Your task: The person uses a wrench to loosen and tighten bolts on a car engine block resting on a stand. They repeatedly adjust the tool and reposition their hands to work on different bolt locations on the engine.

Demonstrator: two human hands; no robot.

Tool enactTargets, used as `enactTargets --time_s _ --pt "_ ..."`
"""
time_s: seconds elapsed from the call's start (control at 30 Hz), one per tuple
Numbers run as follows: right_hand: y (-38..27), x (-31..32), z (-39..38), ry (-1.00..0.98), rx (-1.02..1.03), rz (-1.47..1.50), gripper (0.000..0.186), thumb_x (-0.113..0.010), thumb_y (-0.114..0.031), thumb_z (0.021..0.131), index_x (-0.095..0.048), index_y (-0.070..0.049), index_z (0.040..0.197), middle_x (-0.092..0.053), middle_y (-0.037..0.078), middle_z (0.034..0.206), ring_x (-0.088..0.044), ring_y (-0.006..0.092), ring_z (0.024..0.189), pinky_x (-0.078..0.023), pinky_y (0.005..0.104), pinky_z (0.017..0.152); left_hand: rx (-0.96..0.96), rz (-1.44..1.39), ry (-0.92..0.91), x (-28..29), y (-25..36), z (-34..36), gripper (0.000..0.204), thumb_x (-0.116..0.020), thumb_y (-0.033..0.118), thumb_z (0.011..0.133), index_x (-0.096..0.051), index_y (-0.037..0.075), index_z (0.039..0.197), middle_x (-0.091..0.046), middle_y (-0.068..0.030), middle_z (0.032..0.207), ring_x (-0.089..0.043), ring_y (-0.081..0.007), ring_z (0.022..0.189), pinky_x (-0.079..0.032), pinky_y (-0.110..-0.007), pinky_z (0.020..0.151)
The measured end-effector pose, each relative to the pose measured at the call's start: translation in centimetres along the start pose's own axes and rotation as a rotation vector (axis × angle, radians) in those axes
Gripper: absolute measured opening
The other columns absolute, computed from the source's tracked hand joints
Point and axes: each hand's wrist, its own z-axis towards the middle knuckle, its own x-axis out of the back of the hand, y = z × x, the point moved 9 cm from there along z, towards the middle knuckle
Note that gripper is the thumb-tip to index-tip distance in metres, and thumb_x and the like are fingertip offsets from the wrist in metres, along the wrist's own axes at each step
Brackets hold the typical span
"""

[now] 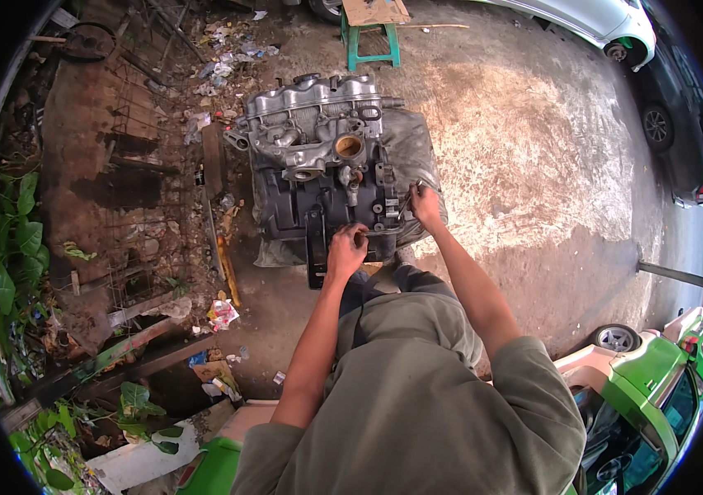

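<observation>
Over stained concrete (524,157), the left hand (346,249) curls at the near edge of the engine (312,155) before the person, the right hand (426,206) at its right side; whether either pinches anything, I cannot tell. Beyond stands a green stool (374,58).

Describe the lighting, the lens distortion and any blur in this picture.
Head view: glare washes out part of the pale concrete floor, right of the silver-and-black metal engine; head view: the silver-white car bends along the fisheye rim, and the corners go black; head view: the bare right hand shows no obvious motion blur, though details there are small.
</observation>
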Motion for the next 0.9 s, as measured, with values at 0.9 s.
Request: enactTargets --time_s 0.9 --pt "-6.2 0.8 -10.6 0.042 0.356 0.02 0.014 -0.052 -0.01 0.098 -0.055 0.003 0.101 -0.06 0.03 0.09 -0.057 0.0494 0.089 -0.044 0.0542 0.076 0.06 0.051 -0.035 -0.4 -0.6 0.9 0.018 -0.065 0.005 0.078 -0.067 0.005 0.096 -0.067 -0.0135 0.092 -0.063 -0.0332 0.092 -0.051 -0.042 0.082"
